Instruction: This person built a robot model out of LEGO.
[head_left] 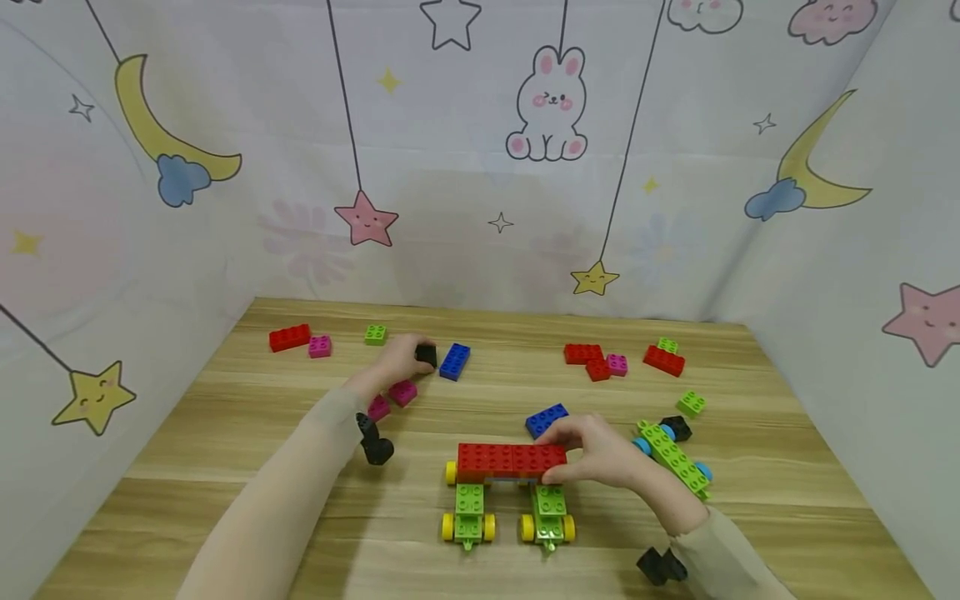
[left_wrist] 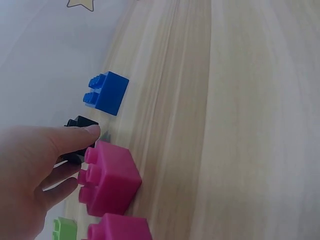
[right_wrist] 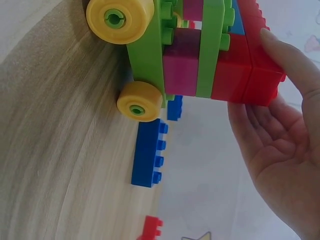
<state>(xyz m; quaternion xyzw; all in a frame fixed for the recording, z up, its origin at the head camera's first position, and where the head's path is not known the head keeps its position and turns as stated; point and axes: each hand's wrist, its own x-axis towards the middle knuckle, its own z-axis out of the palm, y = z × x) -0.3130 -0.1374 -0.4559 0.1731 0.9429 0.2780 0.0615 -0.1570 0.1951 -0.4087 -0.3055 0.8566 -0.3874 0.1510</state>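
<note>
My left hand (head_left: 397,360) pinches a small black brick (head_left: 426,355) between thumb and fingers at the back of the table. In the left wrist view, a pink brick (left_wrist: 112,177) lies just beside this hand. My right hand (head_left: 596,452) grips the right end of the red bricks (head_left: 512,461) on top of a built toy vehicle. Two green wheeled bases (head_left: 469,527) with yellow wheels (right_wrist: 120,20) carry it. Between the base and the red top, the right wrist view shows a purple brick (right_wrist: 181,62), a green layer (right_wrist: 210,50) and some blue.
Blue bricks lie near each hand, one (head_left: 454,362) at back centre, another (head_left: 547,421) behind the vehicle. A green wheeled base (head_left: 675,458) with blue wheels and a black piece (head_left: 677,428) sit right. Red bricks (head_left: 289,337) and others line the back, before a patterned curtain (head_left: 480,167).
</note>
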